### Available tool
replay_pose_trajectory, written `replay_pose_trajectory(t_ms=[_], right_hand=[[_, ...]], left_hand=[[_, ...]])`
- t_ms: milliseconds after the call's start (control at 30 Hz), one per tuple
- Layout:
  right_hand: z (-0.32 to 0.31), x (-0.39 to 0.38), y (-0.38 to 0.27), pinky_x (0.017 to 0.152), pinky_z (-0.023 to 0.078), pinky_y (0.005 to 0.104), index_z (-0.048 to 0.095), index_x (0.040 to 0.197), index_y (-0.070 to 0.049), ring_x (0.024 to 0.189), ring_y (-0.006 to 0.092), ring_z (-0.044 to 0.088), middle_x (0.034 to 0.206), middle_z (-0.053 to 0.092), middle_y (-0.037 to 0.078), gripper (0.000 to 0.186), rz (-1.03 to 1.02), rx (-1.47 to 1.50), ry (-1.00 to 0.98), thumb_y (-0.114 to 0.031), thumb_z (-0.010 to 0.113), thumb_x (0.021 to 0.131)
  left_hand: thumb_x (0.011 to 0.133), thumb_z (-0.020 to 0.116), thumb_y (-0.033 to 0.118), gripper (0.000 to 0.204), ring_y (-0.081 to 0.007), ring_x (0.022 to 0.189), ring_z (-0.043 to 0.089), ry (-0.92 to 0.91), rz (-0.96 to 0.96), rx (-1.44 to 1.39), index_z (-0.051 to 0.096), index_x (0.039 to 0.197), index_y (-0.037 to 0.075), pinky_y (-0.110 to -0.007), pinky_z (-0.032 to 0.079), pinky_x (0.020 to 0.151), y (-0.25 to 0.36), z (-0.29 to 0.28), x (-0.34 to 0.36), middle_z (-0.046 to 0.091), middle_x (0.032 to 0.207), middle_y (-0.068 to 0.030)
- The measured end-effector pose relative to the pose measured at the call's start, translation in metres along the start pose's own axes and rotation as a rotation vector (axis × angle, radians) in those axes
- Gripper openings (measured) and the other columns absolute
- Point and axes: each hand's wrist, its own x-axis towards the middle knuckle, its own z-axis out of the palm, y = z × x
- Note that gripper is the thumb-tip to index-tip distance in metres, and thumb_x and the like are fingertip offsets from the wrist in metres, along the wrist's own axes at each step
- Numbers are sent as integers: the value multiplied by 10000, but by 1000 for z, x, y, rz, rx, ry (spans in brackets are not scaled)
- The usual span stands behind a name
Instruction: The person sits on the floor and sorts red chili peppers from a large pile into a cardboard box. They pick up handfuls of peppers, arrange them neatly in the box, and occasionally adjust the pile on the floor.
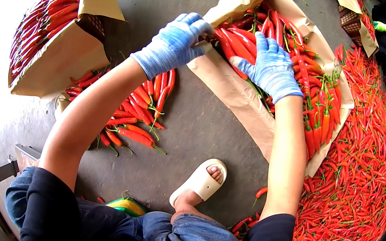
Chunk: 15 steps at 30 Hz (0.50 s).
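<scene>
Both my hands wear blue-and-white knit gloves. My left hand [173, 44] is at the left edge of a paper-lined heap of red chili peppers [239, 42], its fingertips and thumb apart beside the liner. On top of the heap rests my right hand [273, 68], fingers spread over the peppers. Brown paper [237, 94] wraps up around the heap, with flaps standing at the far and near sides; any container under it is hidden. Toward the right end, the peppers [322, 107] lie with their green stems showing.
At the left stands a paper-lined crate [98, 26] packed with chilies. Loose chilies [137, 112] lie on the floor beneath my left forearm. A huge chili pile [355, 204] covers the right side. Another person's gloved hand [380, 26] is by a far-right crate [350, 22].
</scene>
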Motion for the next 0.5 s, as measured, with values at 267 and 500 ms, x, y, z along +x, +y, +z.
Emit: replay_pose_trajectory(t_ms=[267,500], right_hand=[[-7,4,-24,900,376,543,200,1411,-124,1130,384,473,1303,380,223,998,239,-38,-164,-720,532,682],[5,-1,-26,971,290,567,317,1351,-121,1246,392,330,1361,303,232,807,48,-126,-3,-622,536,758]], left_hand=[[808,625,212,265,-327,766,588,171,-114,-60,604,1058,127,-375,485,667,4,25,4,562,860,-122],[839,564,277,242,-327,801,597,-73,-14,105,584,1058,176,-406,489,691,4,3,20,568,909,-115]])
